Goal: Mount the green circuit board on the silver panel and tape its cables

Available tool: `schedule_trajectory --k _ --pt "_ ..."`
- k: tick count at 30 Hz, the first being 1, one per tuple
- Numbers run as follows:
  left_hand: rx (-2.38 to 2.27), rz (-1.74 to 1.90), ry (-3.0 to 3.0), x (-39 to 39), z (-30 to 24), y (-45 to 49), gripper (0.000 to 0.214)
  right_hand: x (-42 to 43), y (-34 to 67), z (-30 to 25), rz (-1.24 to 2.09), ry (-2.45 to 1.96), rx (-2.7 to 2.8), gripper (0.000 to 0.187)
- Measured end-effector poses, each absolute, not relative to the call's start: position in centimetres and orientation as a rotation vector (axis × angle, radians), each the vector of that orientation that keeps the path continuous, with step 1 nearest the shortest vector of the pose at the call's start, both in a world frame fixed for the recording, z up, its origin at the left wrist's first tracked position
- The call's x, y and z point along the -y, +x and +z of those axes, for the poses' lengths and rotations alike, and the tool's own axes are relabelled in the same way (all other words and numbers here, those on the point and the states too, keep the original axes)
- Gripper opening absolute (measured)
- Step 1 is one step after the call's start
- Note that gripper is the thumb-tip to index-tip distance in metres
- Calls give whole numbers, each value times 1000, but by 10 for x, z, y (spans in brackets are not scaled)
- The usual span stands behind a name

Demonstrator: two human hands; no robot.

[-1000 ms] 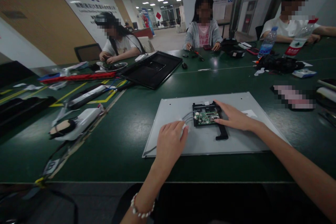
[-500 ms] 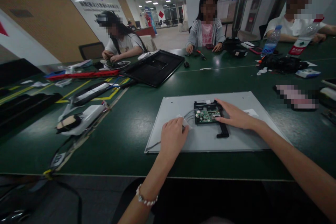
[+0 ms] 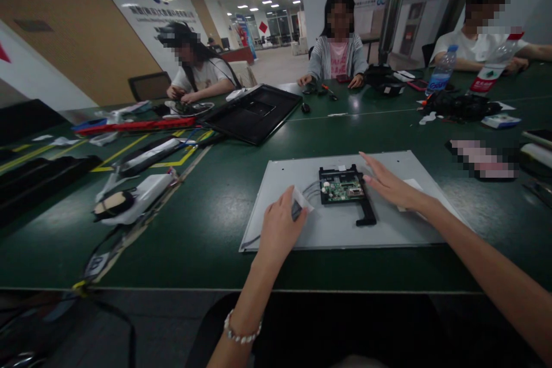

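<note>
A flat light-grey panel (image 3: 328,236) lies on the table before me. On it sits a green circuit board (image 3: 342,190) in a black plastic bracket (image 3: 366,215), with grey cables (image 3: 310,187) running out to the left. My left hand (image 3: 280,227) is closed around a whitish piece of tape (image 3: 305,200) beside those cables; its lifted flap shows between thumb and fingers. Just right of the bracket hovers my right hand (image 3: 394,187), its fingers stretched out and thumb apart, holding nothing. A white patch (image 3: 411,187) on the panel is partly covered by this hand.
Beyond the panel lies a black monitor cover (image 3: 254,112). To the left are a white device (image 3: 138,198) and cables along a table seam. A phone (image 3: 483,161), bottles (image 3: 442,72) and a black bundle (image 3: 461,104) lie right. Several people sit across the table.
My right hand has come off the board and bracket, moving slightly right with fingers opening. At my left hand, the tape flap now stands up and shows more.
</note>
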State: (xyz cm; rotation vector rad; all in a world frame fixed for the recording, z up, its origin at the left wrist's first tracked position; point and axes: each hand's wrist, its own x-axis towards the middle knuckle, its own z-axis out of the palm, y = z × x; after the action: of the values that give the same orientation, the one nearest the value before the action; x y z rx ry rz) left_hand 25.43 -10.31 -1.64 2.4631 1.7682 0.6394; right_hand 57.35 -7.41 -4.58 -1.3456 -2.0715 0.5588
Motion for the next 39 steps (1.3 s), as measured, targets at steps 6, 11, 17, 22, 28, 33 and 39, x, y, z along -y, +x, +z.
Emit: schedule_trajectory --k 6,11,17,22,28,33,39 --pt "-1750 960 2371 102 -18 242 49 90 620 -30 467 -1716 1914 77" --pt "-1816 1047 2300 111 -14 231 49 138 667 -42 444 -1940 1720 81" --pt "-1947 1171 2146 125 -17 209 51 185 667 -49 757 -1902 1317 77" --pt "-1963 1290 2133 132 -23 203 49 188 661 -50 779 -1794 1193 79" --pt "-1974 1356 2113 135 -25 204 51 185 643 -59 610 -1767 1391 78" --pt "-2115 1349 2087 140 -22 207 50 183 606 -63 335 -1781 1841 75" --pt "-2232 1407 2068 146 -20 211 51 178 562 -58 229 -1672 2248 63"
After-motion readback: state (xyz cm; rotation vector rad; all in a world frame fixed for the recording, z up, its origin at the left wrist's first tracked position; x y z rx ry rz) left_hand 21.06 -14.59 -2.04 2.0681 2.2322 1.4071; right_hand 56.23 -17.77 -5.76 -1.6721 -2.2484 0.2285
